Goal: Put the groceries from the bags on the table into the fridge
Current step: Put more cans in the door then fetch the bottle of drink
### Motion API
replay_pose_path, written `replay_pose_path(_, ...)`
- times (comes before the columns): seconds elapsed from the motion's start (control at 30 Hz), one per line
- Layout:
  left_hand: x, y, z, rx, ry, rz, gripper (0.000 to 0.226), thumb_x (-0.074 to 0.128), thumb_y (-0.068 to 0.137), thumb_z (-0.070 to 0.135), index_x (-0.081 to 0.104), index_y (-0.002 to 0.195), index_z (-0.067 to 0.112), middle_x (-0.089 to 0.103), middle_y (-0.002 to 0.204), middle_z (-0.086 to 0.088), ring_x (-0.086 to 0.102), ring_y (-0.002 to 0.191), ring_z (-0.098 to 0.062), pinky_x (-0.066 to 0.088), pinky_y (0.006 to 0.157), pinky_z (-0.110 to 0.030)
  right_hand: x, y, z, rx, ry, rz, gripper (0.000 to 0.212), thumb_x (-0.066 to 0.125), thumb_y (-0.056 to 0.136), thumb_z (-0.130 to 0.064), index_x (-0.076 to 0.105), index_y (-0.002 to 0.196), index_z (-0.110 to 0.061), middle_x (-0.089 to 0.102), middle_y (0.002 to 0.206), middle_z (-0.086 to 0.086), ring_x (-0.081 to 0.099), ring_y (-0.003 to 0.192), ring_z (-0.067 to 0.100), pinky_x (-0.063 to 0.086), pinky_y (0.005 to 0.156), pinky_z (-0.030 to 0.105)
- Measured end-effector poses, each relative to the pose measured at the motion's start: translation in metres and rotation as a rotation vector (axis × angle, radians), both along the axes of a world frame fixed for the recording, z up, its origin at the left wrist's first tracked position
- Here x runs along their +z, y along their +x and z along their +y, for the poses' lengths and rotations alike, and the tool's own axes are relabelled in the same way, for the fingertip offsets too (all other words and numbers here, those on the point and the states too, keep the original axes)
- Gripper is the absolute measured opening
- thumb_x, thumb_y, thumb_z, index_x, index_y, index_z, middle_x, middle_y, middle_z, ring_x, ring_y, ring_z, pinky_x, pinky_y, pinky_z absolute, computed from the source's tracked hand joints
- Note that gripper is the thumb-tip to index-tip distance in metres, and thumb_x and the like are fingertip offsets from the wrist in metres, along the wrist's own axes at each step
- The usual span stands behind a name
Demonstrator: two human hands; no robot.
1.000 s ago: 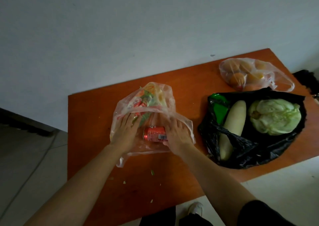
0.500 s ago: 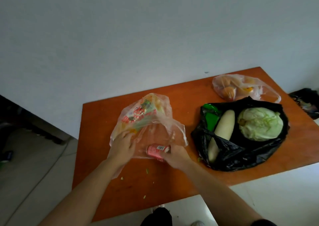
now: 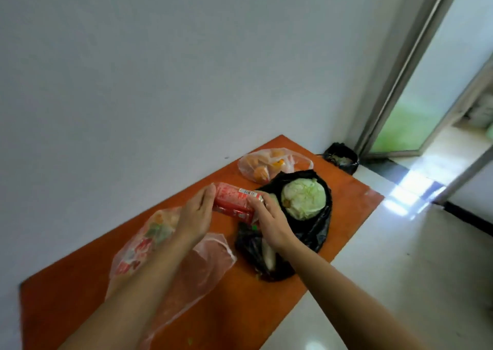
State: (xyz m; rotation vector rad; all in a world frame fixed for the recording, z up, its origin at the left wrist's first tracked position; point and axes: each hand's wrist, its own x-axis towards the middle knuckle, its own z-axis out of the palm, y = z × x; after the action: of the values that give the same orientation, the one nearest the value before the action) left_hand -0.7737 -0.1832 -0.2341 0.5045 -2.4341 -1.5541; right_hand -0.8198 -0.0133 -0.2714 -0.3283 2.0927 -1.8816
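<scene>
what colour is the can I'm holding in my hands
Red, with a white barcode strip along it. The can shows best in the head view, the only one.

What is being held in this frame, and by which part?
The red can, by its two ends: the right hand grips the barcode end, the left hand presses against the opposite end.

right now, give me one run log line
phase: unpacking | red can: between both hands | left hand: touches end | right hand: grips
</scene>
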Motion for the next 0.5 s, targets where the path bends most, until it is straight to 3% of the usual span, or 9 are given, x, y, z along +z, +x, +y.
replay_pose_path(0.07, 0.01, -0.028, 0.037, -0.138, 0.088, 0.058, 0.027, 0.041, 0.103, 0.044, 0.064, 0.105, 0.029, 0.067, 0.099, 0.0, 0.065, 0.102, -0.028, 0.052, 0.078, -0.036, 0.019, -0.004, 0.046, -0.112, -0.026, 0.017, 0.032, 0.048, 0.103, -0.041, 0.053, 0.13, -0.027, 0.063, 0.114, 0.001, 0.067, 0.094, 0.002, 0.054, 0.074, 0.02)
replay_pose_path(0.13, 0.023, -0.049, 0.088, -0.289, 0.139, 0.075, 0.034, 0.043, 0.099, 0.053, 0.067, 0.099, 0.029, 0.069, 0.097, -0.003, 0.065, 0.096, -0.025, 0.054, 0.08, -0.038, 0.035, -0.001, 0.1, -0.234, -0.04, 0.035, 0.036, 0.046, 0.103, -0.042, 0.048, 0.136, -0.028, 0.058, 0.122, 0.002, 0.064, 0.105, 0.011, 0.056, 0.077, 0.021)
replay_pose_path(0.27, 0.055, -0.064, 0.22, -0.494, 0.259, 0.146, 0.03, 0.051, 0.097, 0.049, 0.06, 0.105, 0.021, 0.067, 0.093, -0.002, 0.064, 0.086, -0.017, 0.051, 0.066, -0.023, 0.06, 0.022, 0.221, -0.502, 0.03, 0.083, 0.04, 0.035, 0.106, -0.045, 0.036, 0.143, -0.03, 0.055, 0.117, 0.002, 0.06, 0.093, 0.012, 0.051, 0.063, 0.014)
replay_pose_path(0.37, 0.069, -0.058, 0.322, -0.671, 0.298, 0.158, 0.03, 0.054, 0.094, 0.052, 0.056, 0.103, 0.023, 0.068, 0.1, -0.005, 0.064, 0.091, -0.018, 0.051, 0.067, -0.024, 0.074, 0.053, 0.314, -0.678, 0.019, 0.119, 0.046, 0.035, 0.103, -0.054, 0.039, 0.14, -0.027, 0.056, 0.112, 0.008, 0.057, 0.085, 0.016, 0.05, 0.067, 0.022)
replay_pose_path(0.5, 0.093, -0.033, 0.46, -0.873, 0.248, 0.189, 0.036, 0.054, 0.093, 0.052, 0.053, 0.108, 0.02, 0.064, 0.104, -0.004, 0.062, 0.094, -0.018, 0.05, 0.068, -0.022, 0.086, 0.103, 0.439, -0.847, -0.1, 0.122, 0.057, 0.041, 0.087, -0.061, 0.047, 0.133, -0.027, 0.06, 0.117, 0.011, 0.063, 0.091, 0.022, 0.054, 0.071, 0.029)
